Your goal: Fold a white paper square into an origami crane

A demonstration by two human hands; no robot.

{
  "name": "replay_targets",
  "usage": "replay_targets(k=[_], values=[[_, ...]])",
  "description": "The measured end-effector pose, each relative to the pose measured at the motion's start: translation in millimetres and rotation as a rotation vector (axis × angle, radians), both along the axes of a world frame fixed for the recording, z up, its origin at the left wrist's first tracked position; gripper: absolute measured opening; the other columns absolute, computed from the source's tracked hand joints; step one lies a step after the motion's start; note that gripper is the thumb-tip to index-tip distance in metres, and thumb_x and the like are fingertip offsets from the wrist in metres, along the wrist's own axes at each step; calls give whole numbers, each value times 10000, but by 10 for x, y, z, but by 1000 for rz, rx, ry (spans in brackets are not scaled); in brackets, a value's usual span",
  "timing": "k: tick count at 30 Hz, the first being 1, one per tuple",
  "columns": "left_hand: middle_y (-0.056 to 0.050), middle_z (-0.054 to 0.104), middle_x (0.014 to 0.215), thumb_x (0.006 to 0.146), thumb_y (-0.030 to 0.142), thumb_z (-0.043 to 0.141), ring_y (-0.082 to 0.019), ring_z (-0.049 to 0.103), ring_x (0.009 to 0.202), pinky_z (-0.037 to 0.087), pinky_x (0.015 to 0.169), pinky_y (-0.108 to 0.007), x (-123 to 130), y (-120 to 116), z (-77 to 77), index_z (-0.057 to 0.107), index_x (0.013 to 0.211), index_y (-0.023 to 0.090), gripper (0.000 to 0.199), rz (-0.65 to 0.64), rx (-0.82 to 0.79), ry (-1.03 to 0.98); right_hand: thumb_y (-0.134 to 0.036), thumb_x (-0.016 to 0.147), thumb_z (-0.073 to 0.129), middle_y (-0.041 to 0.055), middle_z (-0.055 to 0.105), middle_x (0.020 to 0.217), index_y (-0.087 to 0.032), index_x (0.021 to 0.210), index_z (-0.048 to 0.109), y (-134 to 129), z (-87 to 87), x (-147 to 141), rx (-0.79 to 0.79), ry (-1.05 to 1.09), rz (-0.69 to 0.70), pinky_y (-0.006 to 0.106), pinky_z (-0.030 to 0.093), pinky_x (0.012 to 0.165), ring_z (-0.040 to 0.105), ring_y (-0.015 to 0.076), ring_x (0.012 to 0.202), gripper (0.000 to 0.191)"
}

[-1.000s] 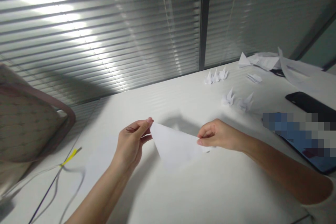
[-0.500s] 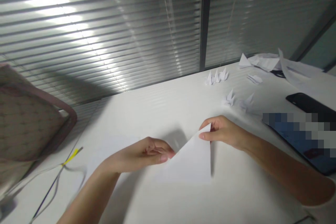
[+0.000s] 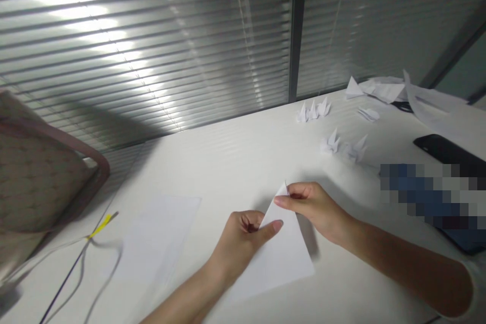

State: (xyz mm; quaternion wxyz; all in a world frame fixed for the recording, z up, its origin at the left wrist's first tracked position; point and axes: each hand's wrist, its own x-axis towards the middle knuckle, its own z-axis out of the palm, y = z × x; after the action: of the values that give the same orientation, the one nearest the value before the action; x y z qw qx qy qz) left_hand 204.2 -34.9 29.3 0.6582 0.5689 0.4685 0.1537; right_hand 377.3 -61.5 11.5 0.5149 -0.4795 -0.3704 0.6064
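A white sheet of paper (image 3: 279,258), folded into a triangle, is held up off the table between both hands. My left hand (image 3: 246,240) grips its left edge, thumb on the near face and fingers behind. Close to the top corner, my right hand (image 3: 313,207) pinches the paper between thumb and fingers. The fingertips behind the sheet are hidden. Beyond my right hand stand two small folded paper cranes (image 3: 356,149), with several more paper cranes (image 3: 313,111) farther back.
Flat paper (image 3: 159,235) lies left of my hands, beside a grey cable with a yellow tie (image 3: 102,226). A pinkish bag (image 3: 45,177) stands at far left. To the right are a black phone (image 3: 451,152), a partly blurred screen device (image 3: 413,197) and loose paper (image 3: 383,90) at the back.
My left hand has moved right and up the paper's edge, its thumb now on the near face. The paper has turned and its top corner shifted left with my right hand.
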Motion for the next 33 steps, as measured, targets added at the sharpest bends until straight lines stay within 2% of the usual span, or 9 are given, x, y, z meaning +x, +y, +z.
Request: replay_targets(k=[5,10,15,24,33], values=[[-1,568,507,658,535,731,-85,427,403,288,370,-206,44,-43,6,550,539,160,434,34,-70,-25,-370,692,743,0,659,693,-169,726,711,27,4,18,22,-5,-103,253,432,632,553,123,658,207],[18,537,465,634,526,754,-67,391,383,262,361,-194,65,-61,-11,546,514,152,444,83,-70,-11,-348,696,747,-2,660,711,-162,750,709,26,24,13,34,8,-128,244,422,638,546,112,670,197],[5,559,468,616,540,759,-87,438,382,285,373,-210,76,-88,-35,594,526,140,442,105,-82,15,-341,672,771,-7,652,689,-157,697,688,13,23,-2,33,-13,-181,250,414,642,542,109,659,204],[-23,626,514,619,500,777,-99,489,402,324,389,-208,78,-92,-41,617,543,138,403,110,-116,-10,-331,696,754,-12,645,673,-161,685,685,17,15,15,50,-23,-165,245,412,615,533,102,641,184],[-31,648,536,584,450,818,-105,523,432,371,420,-210,70,-84,-50,613,535,131,383,123,-146,-29,-333,723,737,14,728,766,-197,734,734,21,11,14,95,8,-126,254,470,693,622,127,724,137]])
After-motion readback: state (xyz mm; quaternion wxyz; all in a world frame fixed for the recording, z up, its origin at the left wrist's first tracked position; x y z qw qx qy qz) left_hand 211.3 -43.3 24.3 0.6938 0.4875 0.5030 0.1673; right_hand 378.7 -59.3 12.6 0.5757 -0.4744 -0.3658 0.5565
